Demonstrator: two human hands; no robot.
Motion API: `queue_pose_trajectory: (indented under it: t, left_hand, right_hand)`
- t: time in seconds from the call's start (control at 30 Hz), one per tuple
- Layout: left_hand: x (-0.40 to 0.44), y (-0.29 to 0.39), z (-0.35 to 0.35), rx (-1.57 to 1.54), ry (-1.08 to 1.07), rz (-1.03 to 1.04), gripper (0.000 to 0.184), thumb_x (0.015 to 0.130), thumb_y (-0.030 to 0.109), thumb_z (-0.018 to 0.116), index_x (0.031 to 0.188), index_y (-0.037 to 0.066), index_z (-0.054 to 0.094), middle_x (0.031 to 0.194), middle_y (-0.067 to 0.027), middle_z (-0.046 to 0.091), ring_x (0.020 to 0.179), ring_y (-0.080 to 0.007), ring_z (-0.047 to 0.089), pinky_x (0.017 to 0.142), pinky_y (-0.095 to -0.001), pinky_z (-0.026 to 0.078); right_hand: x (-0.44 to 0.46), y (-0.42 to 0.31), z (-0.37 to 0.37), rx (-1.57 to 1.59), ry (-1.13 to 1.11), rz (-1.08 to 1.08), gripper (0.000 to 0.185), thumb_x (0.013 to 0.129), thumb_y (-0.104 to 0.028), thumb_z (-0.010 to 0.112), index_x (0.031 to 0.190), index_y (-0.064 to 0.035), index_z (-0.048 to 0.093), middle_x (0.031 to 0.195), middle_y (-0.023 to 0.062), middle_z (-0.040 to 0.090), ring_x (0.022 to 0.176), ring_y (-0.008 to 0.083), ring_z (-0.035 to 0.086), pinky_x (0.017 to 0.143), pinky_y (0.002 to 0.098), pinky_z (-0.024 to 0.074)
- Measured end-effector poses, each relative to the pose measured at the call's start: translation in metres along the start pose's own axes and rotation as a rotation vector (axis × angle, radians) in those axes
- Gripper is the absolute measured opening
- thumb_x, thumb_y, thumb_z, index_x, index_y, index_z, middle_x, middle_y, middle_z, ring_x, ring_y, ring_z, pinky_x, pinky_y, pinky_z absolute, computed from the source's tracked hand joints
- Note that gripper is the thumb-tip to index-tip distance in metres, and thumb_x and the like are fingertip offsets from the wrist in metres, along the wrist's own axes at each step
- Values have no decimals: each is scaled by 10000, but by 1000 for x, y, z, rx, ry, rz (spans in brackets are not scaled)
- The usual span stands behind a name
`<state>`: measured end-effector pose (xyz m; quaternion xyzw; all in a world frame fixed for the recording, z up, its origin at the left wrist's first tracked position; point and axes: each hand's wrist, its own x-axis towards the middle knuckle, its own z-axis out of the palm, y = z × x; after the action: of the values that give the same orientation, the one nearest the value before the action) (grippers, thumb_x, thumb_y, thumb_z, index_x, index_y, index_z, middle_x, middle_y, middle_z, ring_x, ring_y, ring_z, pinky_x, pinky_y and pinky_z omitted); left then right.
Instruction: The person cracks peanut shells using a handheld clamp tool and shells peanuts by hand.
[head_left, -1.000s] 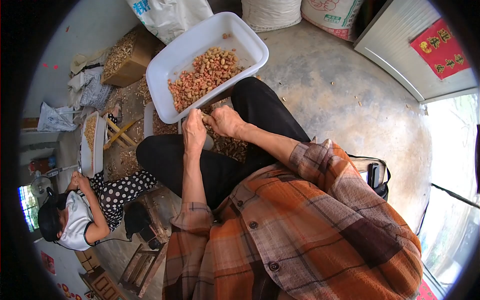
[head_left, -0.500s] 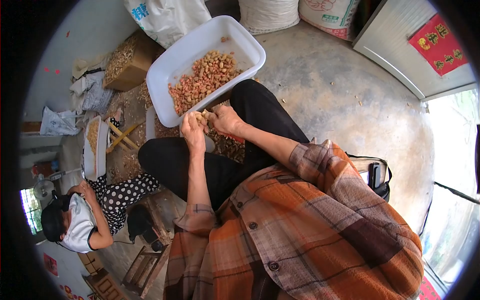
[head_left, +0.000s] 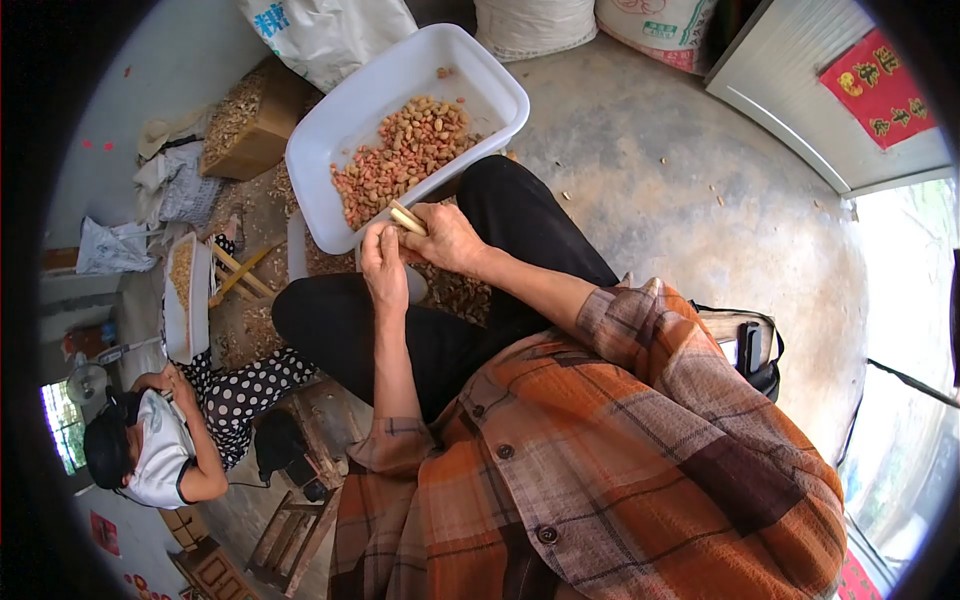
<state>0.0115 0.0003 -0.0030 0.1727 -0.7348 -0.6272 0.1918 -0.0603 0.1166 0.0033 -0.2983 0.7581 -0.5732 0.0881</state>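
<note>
My right hand (head_left: 447,238) is closed around pale wooden tongs (head_left: 407,219), whose two narrow ends stick out toward the tub. Beside it, my left hand (head_left: 384,262) has its fingers pinched together near the tongs; what they hold is hidden. Just beyond both hands a white plastic tub (head_left: 307,190) rests by my knees. Inside it lie unshelled peanuts (head_left: 425,125) mixed with reddish shelled kernels (head_left: 362,180).
Empty shells (head_left: 458,293) lie between my legs. At left another person (head_left: 160,440) sits by a smaller white tub (head_left: 178,330). A cardboard box of shells (head_left: 245,140) and full sacks (head_left: 535,25) stand behind the big tub. A door panel (head_left: 800,90) is at right.
The tongs' pale ends now show above my right hand, which has turned slightly. The peanuts seen between my fingers before are no longer visible. My left hand has barely shifted.
</note>
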Motion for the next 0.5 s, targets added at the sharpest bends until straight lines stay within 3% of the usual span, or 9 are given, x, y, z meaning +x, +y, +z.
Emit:
queue_pose_trajectory:
  t: [0.2, 0.3, 0.4, 0.5]
  left_hand:
    - [-4, 18, 6, 10, -44, -15, 231, 977, 199, 412, 994, 15, 550, 679, 6, 514, 535, -53, 453, 463, -213, 387]
    - [-2, 12, 3, -39, -79, -24, 224, 976, 195, 408, 959, 20, 547, 653, 8, 494, 494, -54, 419, 445, -213, 369]
    - [-2, 15, 3, -137, -108, -61, 238, 977, 207, 409, 900, 18, 532, 637, 0, 472, 492, -61, 405, 430, -219, 348]
    - [-1, 18, 4, -185, -103, -91, 215, 974, 188, 400, 888, 29, 517, 644, 6, 459, 498, -53, 385, 427, -208, 327]
  right_hand:
    - [2, 0, -2, 121, -55, -23, 174, 781, -111, 600, 697, 37, 564, 530, 108, 597, 515, 214, 625, 505, 328, 496]
    - [1, -5, -8, 264, -133, 42, 179, 779, -125, 595, 720, 44, 588, 588, 176, 609, 582, 270, 651, 582, 363, 518]
    - [1, 1, -1, 424, -117, 64, 159, 775, -109, 607, 734, 44, 598, 599, 168, 619, 597, 253, 659, 578, 356, 520]
    - [4, 10, 8, 384, -61, -34, 177, 815, -106, 600, 764, 63, 591, 598, 92, 619, 551, 158, 644, 513, 303, 512]
